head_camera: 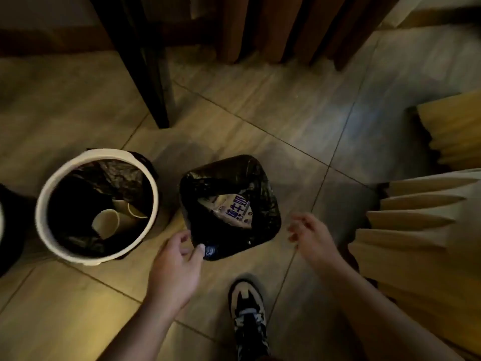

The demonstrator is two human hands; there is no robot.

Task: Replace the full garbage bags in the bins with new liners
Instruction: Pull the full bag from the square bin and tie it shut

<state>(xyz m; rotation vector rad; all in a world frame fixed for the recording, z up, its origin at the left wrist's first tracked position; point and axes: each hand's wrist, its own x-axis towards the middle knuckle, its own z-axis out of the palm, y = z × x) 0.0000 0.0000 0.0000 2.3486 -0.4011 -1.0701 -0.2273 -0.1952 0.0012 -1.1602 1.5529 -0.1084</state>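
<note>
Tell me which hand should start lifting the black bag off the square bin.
Left. The left hand has its thumb at the near corner of the black bag; the right hand hovers beside it, touching nothing.

A round bin [104, 154] holding cups [106, 222] stands just left of a square bin [197, 178] holding a carton [233, 211], a leg [153, 74] behind them, a shoe [248, 308] before.

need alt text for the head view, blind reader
A person's left hand touches the corner of a black-lined square bin; right hand hovers open beside it. A round white bin holding paper cups stands to its left.
</note>
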